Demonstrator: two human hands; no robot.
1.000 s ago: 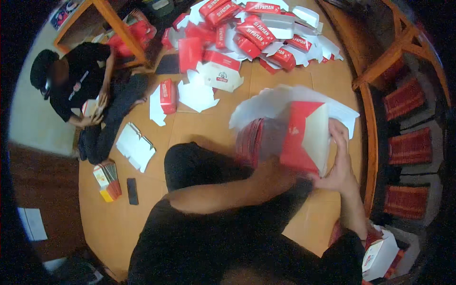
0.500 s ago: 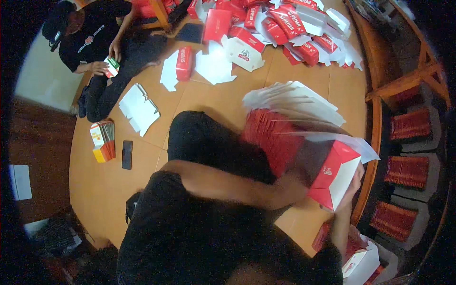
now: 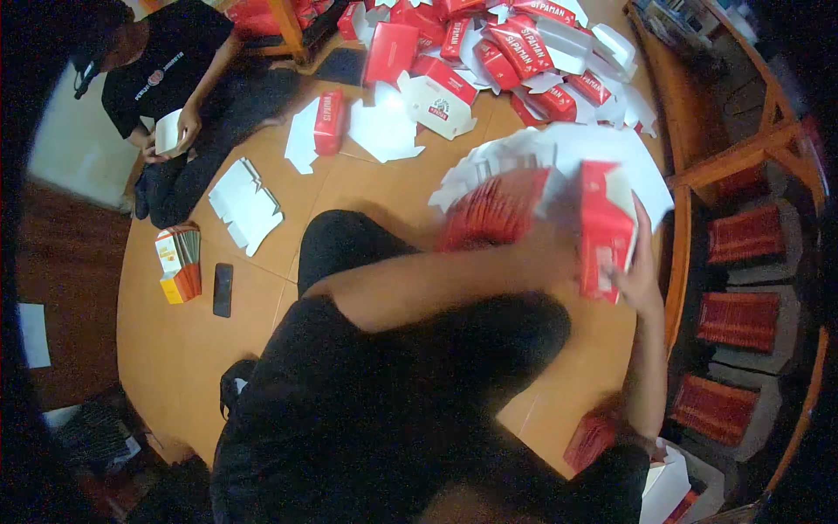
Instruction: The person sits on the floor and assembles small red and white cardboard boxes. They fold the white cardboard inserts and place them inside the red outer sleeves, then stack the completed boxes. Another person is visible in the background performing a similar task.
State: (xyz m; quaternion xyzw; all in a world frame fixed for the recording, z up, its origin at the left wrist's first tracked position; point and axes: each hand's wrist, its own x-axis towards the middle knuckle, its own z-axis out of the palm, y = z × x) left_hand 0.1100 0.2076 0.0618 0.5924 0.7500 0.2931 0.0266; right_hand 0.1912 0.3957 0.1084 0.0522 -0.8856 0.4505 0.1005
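Note:
A red and white paper box (image 3: 604,229), folded into shape, stands on end between my hands at the right. My right hand (image 3: 642,278) is closed around its right side, with the thumb across the lower front. My left hand (image 3: 560,251) reaches to the box's left side; its fingers are smeared by motion and partly hidden. Just behind and to the left, a fanned stack of flat red and white box blanks (image 3: 497,210) lies beside my bent knee.
Folded red boxes (image 3: 524,48) are heaped at the far side. Another person (image 3: 170,79) sits at the far left holding a small white box (image 3: 168,133). A phone (image 3: 223,290) and a yellow-orange carton stack (image 3: 180,266) lie left. A wooden rack (image 3: 681,188) with red bundles stands right.
The box has moved up and slightly left and turned from tilted, white side showing, to upright with its red side showing. The other person's box has turned to its white side.

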